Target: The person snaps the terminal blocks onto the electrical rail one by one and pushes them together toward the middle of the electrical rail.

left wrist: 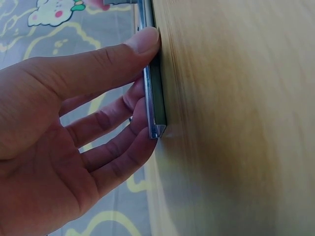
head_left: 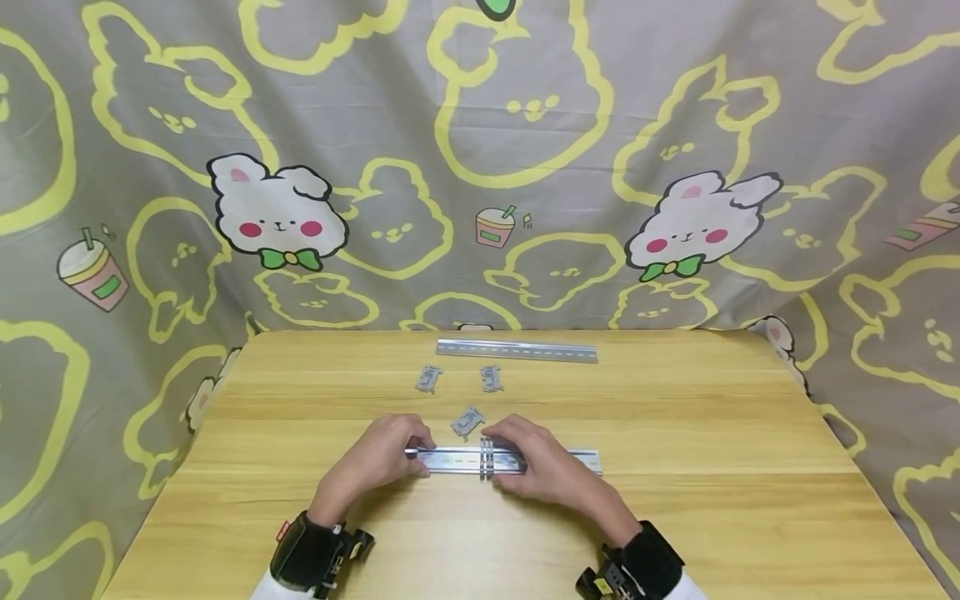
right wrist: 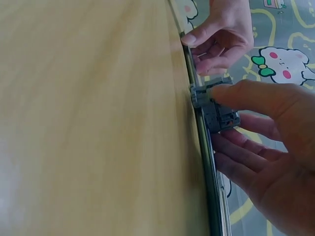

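Note:
A slotted metal DIN rail (head_left: 453, 461) lies across the front part of the table. My left hand (head_left: 384, 457) holds its left end, thumb on the near edge and fingers along the far edge; the left wrist view shows this grip on the rail (left wrist: 153, 93) closely. Partway along the rail sit a few thin grey terminal blocks (head_left: 487, 458), side by side and upright. My right hand (head_left: 546, 465) pinches these terminal blocks (right wrist: 216, 110) between thumb and fingers, with its lower fingers beside the rail. Whether they are fully clipped on cannot be seen.
Beyond the rail, three loose grey terminal blocks lie flat: one nearest block (head_left: 468, 422), a left block (head_left: 429, 379) and a right block (head_left: 491, 379). Behind them is a second DIN rail (head_left: 517, 351). A patterned curtain (head_left: 555, 150) hangs around the wooden table (head_left: 712, 417).

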The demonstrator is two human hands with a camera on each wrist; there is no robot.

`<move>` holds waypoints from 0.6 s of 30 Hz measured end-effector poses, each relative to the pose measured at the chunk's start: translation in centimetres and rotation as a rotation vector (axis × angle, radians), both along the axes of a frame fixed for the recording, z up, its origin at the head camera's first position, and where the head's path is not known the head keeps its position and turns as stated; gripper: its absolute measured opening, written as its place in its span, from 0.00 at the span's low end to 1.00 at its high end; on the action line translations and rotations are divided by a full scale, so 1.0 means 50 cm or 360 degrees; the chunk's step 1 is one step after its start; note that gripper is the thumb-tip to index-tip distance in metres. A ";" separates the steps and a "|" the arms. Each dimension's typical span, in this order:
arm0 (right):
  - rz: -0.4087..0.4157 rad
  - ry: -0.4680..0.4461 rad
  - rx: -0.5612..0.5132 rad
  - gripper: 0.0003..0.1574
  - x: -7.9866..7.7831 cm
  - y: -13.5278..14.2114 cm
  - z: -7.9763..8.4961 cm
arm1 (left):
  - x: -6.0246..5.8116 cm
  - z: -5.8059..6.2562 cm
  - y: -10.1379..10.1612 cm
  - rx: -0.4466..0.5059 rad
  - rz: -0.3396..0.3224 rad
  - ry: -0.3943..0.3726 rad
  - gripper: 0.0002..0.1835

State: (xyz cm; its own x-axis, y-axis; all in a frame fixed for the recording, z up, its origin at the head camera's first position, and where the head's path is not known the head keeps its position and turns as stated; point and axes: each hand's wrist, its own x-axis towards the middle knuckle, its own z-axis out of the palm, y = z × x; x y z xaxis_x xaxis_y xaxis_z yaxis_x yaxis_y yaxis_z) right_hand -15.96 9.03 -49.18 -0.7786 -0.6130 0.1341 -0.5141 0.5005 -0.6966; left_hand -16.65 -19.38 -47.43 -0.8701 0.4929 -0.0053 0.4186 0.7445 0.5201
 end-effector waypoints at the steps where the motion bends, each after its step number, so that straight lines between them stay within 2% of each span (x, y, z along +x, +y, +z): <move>1: -0.0003 -0.0008 0.0015 0.41 0.001 -0.002 0.001 | 0.000 -0.001 0.000 -0.0003 0.0000 -0.0001 0.15; 9: -0.0072 0.0080 0.0103 0.47 0.005 -0.025 -0.002 | -0.001 -0.002 0.002 -0.0006 0.0005 0.0003 0.14; 18: -0.0111 0.0115 0.0110 0.37 0.005 -0.039 -0.003 | 0.000 0.002 0.002 -0.0007 -0.0010 0.0017 0.15</move>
